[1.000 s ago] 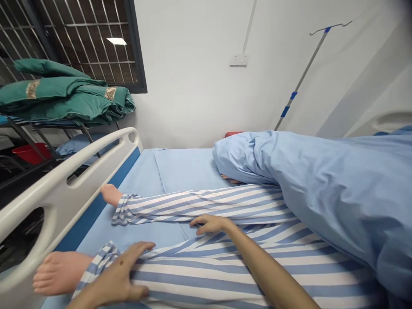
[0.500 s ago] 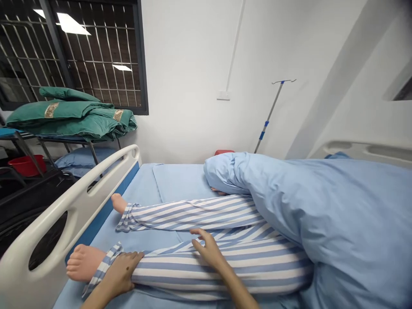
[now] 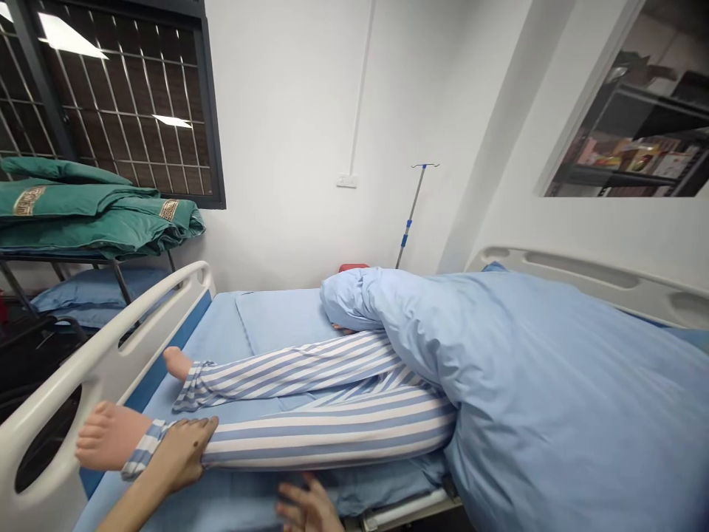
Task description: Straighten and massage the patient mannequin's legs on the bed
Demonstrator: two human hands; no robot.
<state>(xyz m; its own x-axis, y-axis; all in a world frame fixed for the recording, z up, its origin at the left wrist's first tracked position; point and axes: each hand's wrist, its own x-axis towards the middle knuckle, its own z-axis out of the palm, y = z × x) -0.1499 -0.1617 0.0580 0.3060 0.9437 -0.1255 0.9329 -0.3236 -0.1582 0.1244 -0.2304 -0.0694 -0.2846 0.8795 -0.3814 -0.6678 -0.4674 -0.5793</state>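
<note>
A manikin lies on a hospital bed in blue-and-white striped trousers (image 3: 310, 432), its upper part hidden under a light blue quilt (image 3: 532, 384). My left hand (image 3: 180, 454) is wrapped round the near leg at the ankle, just behind the bare foot (image 3: 108, 436). My right hand (image 3: 304, 506) lies at the bottom edge of the view on the blue sheet (image 3: 277, 318) under the near leg, fingers spread and holding nothing. The far leg ends in a second foot (image 3: 177, 362) near the footboard.
A white footboard with cut-outs (image 3: 105, 347) closes the bed on the left; a white side rail (image 3: 598, 277) runs along the far side. Folded green blankets (image 3: 94, 218) lie on a rack at the left. An IV pole (image 3: 410, 214) stands by the wall.
My right hand has come off the striped trousers and dropped to the sheet below the near leg. My left hand stays at the ankle. The view has pulled back and turned right.
</note>
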